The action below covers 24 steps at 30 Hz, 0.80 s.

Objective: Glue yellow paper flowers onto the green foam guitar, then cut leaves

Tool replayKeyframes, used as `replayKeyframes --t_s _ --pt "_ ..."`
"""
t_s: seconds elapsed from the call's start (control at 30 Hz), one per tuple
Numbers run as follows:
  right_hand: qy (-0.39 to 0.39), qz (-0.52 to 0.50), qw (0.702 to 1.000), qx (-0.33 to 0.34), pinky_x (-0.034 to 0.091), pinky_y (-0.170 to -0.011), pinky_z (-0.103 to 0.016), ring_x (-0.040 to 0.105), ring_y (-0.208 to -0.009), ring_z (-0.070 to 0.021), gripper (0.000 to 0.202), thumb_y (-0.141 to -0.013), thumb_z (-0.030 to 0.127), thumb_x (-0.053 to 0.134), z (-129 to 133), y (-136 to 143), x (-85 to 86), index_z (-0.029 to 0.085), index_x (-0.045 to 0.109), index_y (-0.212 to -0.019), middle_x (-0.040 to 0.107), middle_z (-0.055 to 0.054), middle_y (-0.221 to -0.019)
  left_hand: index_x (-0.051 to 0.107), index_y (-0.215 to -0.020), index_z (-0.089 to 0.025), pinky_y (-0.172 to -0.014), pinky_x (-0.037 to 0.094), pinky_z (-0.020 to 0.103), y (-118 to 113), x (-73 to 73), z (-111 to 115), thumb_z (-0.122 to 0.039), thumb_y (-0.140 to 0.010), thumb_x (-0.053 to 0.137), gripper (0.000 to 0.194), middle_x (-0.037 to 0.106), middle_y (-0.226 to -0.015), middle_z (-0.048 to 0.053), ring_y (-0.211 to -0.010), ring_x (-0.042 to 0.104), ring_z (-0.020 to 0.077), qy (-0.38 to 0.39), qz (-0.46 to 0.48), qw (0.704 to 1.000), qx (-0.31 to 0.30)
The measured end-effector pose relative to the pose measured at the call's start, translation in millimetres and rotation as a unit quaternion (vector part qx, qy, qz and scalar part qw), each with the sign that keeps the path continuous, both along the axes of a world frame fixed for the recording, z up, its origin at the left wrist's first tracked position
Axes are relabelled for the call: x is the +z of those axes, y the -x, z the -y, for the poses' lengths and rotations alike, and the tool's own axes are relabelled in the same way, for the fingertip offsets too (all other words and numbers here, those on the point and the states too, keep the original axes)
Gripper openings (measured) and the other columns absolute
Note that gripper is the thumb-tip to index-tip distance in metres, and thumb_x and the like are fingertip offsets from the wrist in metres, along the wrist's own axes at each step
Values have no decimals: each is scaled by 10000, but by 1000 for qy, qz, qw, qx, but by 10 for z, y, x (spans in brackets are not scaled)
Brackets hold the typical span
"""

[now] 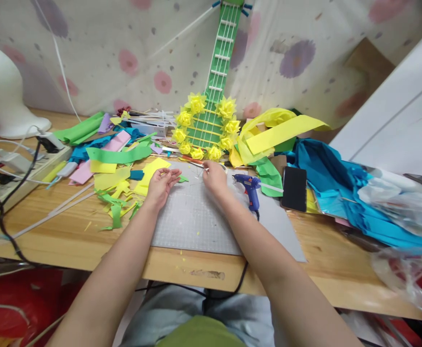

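Observation:
My left hand [161, 187] is over the left part of the grey cutting mat [199, 217], palm turned inward, its fingers slightly curled and apart. A small green paper scrap [183, 179] lies just beyond its fingertips. To the right, my right hand [214, 178] is closed with its fingers bent down over the mat; what is in it is hidden, though thin pale strands show by its fingertips. Behind both hands stands a green paper guitar [205, 130] with white strings and a ring of yellow paper flowers [196, 102]. A blue glue gun [249, 189] lies right of my right hand.
Crepe paper scraps in green, yellow [115, 179] and pink cover the left side. Yellow strips [286, 135], a black phone [293, 189] and blue paper [319, 164] are at right. A power strip [47, 161] and a white foam head [3, 86] stand far left.

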State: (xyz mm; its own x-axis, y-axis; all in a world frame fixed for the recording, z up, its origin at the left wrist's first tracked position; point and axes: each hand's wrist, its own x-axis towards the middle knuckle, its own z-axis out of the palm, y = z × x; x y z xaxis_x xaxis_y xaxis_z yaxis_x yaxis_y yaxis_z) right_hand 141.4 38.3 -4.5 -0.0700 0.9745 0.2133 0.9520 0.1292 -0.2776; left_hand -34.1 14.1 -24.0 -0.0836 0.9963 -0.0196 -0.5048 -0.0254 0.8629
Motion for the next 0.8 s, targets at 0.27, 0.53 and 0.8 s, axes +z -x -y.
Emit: replayKeyframes --t_s 0.27,0.53,0.8 --pt "116 144 983 -22 419 -832 -302 545 -1059 -255 366 -813 106 381 -302 -228 95 86 568 -1127 594 -199 -1120 420 -814 -196 -716 518 322 -21 39 37 -220 -753 606 198 677 -901 50 -801 670 158 15 -48 999 17" --pt "118 113 987 -4 438 -762 -274 592 -965 -245 322 -729 174 523 -217 -242 287 149 646 -1026 630 -143 -1094 458 -724 -174 -793 532 316 -31 -3 -6 -175 -688 667 213 550 -697 -41 -733 641 97 7 -7 998 66" --pt "161 -222 954 118 450 -728 -223 599 -873 -142 363 -748 252 519 253 -341 72 149 545 -1095 638 -64 -1056 509 -740 -171 -760 538 272 -42 -13 -2 -128 -692 668 172 600 -668 -36 -650 612 66 77 44 993 83"
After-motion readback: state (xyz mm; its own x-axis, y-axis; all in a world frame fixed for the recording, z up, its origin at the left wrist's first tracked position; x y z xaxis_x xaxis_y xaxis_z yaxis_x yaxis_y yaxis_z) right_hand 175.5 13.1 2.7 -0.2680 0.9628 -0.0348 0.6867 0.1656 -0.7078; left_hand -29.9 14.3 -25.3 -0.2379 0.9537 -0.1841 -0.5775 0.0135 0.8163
